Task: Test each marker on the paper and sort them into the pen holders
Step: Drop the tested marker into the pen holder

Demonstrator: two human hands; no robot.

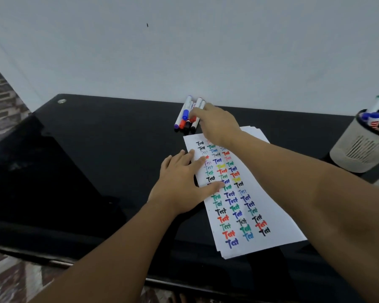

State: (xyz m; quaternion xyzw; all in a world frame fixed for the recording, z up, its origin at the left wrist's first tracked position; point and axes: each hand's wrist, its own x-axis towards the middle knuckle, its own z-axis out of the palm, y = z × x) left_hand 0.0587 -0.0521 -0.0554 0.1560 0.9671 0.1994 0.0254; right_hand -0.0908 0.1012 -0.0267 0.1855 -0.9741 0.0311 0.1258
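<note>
My left hand (179,182), released, is pressing the test paper (245,215) flat to steady it; my right hand (217,123) is reaching the far marker pile (187,115), its grip state undeterminable.

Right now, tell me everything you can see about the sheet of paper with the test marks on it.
The paper is a white sheet topping a thin stack, lying flat and slightly angled on the black table. It is covered in three rough columns of handwritten "Test" marks in black, red, blue, green and some yellow. The left hand presses flat on its left edge. The right hand reaches over its far end to the loose markers lying just beyond it.
</note>
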